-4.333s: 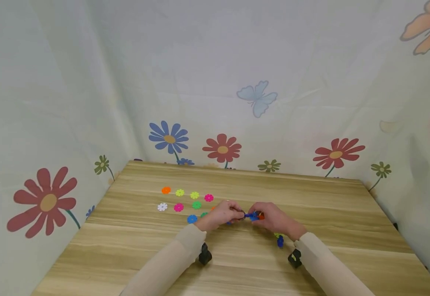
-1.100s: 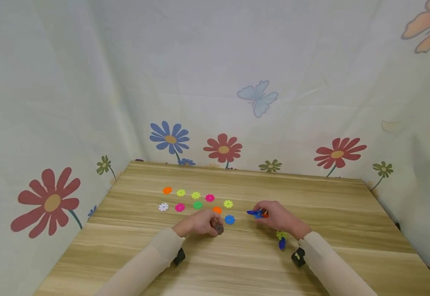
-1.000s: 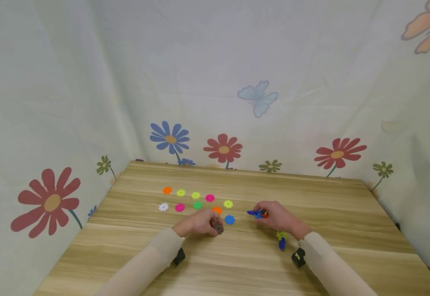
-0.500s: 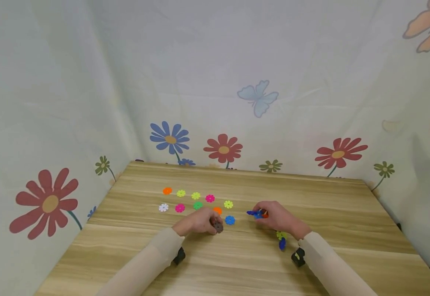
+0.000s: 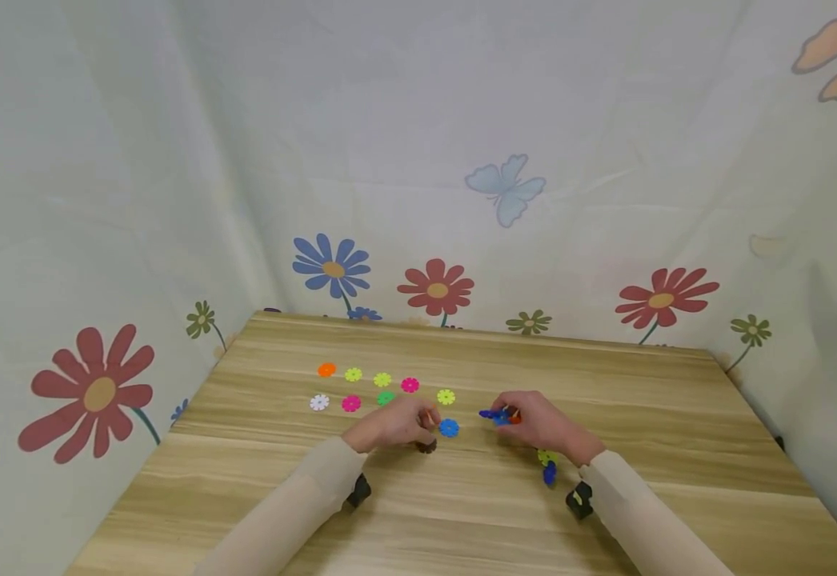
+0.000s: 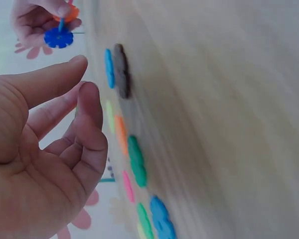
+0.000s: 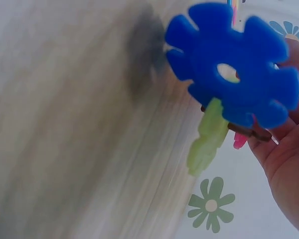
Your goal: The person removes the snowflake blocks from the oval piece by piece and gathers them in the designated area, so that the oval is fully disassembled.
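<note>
My left hand (image 5: 400, 422) hovers over a brown flower-shaped disc (image 5: 427, 447). The left wrist view has this disc (image 6: 121, 72) lying on the table beside a light blue disc (image 6: 109, 68); thumb and fingers are loosely bent, apart, with nothing between them. Off to the right, my right hand (image 5: 537, 420) grips a cluster of interlocked discs (image 5: 501, 417) above the table. From the right wrist, a dark blue disc (image 7: 204, 59) of this cluster is nearest, joined with a pale yellow disc (image 7: 209, 137); brown and pink pieces show behind. My fingers hide part of the cluster.
Loose discs lie left of centre on the wooden table (image 5: 606, 384), among them a white one (image 5: 319, 402), a pink one (image 5: 351, 403) and an orange one (image 5: 326, 370). Yellow and dark blue pieces (image 5: 549, 472) sit below my right wrist. A flower-printed curtain (image 5: 570, 120) surrounds the table.
My left hand first moved left, away from the right hand and the cluster, with the brown disc pinched. Now it has let the disc go onto the table. My right hand keeps its hold.
</note>
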A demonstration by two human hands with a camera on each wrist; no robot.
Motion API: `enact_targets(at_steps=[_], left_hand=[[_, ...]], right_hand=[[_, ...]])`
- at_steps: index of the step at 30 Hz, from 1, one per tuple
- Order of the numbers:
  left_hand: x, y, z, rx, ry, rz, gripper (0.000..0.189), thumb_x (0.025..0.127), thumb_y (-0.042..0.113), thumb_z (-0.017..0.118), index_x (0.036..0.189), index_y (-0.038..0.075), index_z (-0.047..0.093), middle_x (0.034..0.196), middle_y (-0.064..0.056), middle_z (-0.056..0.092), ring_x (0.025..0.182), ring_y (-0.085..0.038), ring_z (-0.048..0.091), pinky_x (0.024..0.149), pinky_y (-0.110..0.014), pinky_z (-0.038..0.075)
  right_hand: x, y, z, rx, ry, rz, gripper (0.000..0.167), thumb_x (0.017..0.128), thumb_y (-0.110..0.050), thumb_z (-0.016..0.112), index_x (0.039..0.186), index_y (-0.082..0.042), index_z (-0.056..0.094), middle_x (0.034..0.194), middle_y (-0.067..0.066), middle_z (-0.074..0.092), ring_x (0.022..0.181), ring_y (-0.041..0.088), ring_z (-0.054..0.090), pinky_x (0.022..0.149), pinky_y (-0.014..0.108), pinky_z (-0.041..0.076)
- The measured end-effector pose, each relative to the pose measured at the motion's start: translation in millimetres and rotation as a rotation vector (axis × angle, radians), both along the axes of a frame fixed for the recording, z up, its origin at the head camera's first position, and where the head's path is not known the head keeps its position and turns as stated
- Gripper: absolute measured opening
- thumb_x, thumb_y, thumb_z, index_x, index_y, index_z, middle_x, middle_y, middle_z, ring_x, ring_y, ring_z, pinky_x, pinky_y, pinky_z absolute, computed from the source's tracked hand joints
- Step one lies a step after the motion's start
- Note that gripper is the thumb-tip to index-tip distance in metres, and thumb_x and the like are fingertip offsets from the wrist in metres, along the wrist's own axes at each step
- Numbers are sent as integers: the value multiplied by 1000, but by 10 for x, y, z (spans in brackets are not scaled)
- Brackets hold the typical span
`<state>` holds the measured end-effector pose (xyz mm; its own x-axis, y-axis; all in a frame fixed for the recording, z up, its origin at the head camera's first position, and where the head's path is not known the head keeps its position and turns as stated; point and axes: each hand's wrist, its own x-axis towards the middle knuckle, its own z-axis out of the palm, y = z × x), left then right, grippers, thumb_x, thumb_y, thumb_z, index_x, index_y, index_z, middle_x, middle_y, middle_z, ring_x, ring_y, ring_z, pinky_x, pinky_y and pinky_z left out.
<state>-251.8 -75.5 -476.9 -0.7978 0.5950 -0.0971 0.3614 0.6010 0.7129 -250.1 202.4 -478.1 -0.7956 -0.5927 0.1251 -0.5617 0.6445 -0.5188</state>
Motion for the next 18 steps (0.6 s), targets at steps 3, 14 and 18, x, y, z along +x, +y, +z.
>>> enact_targets(at_steps=[3, 14, 18], left_hand=[[-14, 97, 34, -15, 45, -9, 15, 84, 10, 71, 98, 6, 67, 82, 1, 61, 73, -11, 55, 65, -26, 47], [-35, 405, 60, 16, 138, -29, 12, 86, 14, 69, 94, 5, 69, 81, 5, 64, 71, -7, 57, 66, -23, 47], [-40, 476, 37, 57, 159, -16, 10, 85, 11, 69, 92, 3, 69, 79, 4, 65, 71, -6, 57, 66, -22, 47]], right_hand=[[-8, -4, -5, 1, -6, -5, 20, 83, -15, 73, 102, -14, 65, 95, -5, 64, 86, 13, 59, 75, 34, 50], [14, -32, 4, 2, 18, -2, 18, 83, -15, 74, 98, -15, 63, 93, -7, 64, 84, 11, 60, 76, 33, 50], [18, -36, 16, -1, 20, -2, 17, 83, -14, 74, 97, -15, 63, 93, -6, 64, 84, 11, 60, 75, 33, 50]])
